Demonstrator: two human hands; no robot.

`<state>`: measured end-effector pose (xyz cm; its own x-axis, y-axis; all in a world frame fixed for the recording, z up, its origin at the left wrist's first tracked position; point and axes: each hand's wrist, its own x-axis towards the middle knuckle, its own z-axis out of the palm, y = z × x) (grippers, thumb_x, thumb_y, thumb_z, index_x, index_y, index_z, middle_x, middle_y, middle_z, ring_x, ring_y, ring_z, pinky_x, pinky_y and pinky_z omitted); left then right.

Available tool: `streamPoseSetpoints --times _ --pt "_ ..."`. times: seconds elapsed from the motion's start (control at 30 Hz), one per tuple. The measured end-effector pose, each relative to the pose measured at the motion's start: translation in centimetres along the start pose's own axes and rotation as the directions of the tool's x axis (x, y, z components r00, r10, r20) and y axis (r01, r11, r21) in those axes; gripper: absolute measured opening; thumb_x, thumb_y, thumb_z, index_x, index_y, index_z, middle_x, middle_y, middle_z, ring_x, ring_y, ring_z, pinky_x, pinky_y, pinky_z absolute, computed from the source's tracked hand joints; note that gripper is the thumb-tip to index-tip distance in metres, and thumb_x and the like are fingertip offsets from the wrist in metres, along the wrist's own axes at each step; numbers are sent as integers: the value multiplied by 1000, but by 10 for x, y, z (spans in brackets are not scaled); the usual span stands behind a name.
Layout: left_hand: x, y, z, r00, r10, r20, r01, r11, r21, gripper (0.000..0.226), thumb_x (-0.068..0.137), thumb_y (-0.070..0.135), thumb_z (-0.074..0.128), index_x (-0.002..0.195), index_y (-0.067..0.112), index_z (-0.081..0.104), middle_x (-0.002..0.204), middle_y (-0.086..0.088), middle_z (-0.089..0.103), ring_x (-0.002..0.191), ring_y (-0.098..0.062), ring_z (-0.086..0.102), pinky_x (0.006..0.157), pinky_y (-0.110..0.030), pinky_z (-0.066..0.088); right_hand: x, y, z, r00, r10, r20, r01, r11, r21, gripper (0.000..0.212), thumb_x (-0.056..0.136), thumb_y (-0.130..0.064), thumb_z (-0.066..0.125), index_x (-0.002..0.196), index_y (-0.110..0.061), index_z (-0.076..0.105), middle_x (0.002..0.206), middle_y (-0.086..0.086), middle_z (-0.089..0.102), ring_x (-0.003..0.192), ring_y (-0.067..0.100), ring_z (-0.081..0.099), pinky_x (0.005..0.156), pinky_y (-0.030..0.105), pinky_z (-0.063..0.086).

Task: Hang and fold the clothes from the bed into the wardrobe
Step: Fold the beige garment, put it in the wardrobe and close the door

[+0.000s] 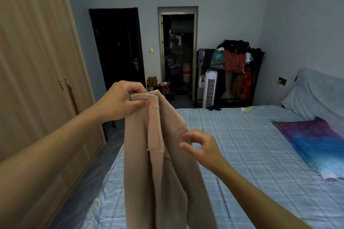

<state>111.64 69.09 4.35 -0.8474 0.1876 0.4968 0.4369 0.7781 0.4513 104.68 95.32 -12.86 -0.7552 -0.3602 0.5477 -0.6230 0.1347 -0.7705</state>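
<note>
Garment (167,173): beige, hanging lengthwise over bed (242,145) | left hand (121,101): pinching top edge | right hand (202,149): fingers loose beside shoulder seam (contact unclear) | wardrobe (37,61): left, closed

No legible text, labels or numbers anywhere in view

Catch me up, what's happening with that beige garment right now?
A person is holding a beige garment up over the edge of the bed. The left hand pinches its top edge, so the cloth hangs down from there. The right hand is at the garment's side, fingers loosely curled, touching the fabric but not clearly gripping it. The wardrobe on the left has its doors closed, so nothing has gone in from this piece yet.
</note>
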Motion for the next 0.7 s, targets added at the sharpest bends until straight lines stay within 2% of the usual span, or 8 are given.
streamPoseSetpoints --times 0.13,0.27,0.33,0.43,0.6,0.7 --pt "5 11 2 1000 -10 -14 10 998 63 4 86 24 75 88 23 72 88 10 69 86 -3 63 72 -24 50 -18 -9 17 1000 0 24 0 1000 21 52 79 -62 67 112 -22 70 109 -14 67 107 10 63 89 32 54" --pt "11 16 5 997 -43 -67 50 993 111 5 85 24 76 83 23 72 83 9 69 81 0 62 63 -12 45 -34 -18 39 1000 -12 -25 10 995 -95 66 69 -71 71 117 -26 65 114 -17 60 110 5 58 89 23 50" --pt "14 18 9 995 -61 -85 71 990 120 6 84 26 77 82 24 72 81 9 69 80 -1 62 62 -15 44 -37 -24 48 996 -18 -93 8 994 -112 61 66 -67 76 110 -26 65 108 -16 61 104 6 59 85 20 49" --pt "17 21 11 990 -94 -104 107 987 121 7 83 29 78 81 28 71 84 10 68 83 -4 61 65 -23 44 -35 -31 54 986 -12 -167 -6 994 -107 41 67 -54 80 95 -27 67 97 -15 63 95 8 61 79 19 49" --pt "19 26 12 987 -107 -123 121 986 117 10 82 30 78 79 32 69 85 10 68 85 -5 62 65 -24 47 -28 -32 54 984 45 -174 -61 995 -85 12 77 -28 80 84 -22 72 90 -15 68 90 5 63 78 21 50" --pt "19 27 14 985 -128 -114 139 986 94 8 82 29 79 80 30 71 88 8 69 87 -7 62 69 -29 52 -25 -28 55 982 73 -176 -89 992 -87 7 78 -20 80 80 -18 73 86 -13 70 86 4 63 73 15 48"
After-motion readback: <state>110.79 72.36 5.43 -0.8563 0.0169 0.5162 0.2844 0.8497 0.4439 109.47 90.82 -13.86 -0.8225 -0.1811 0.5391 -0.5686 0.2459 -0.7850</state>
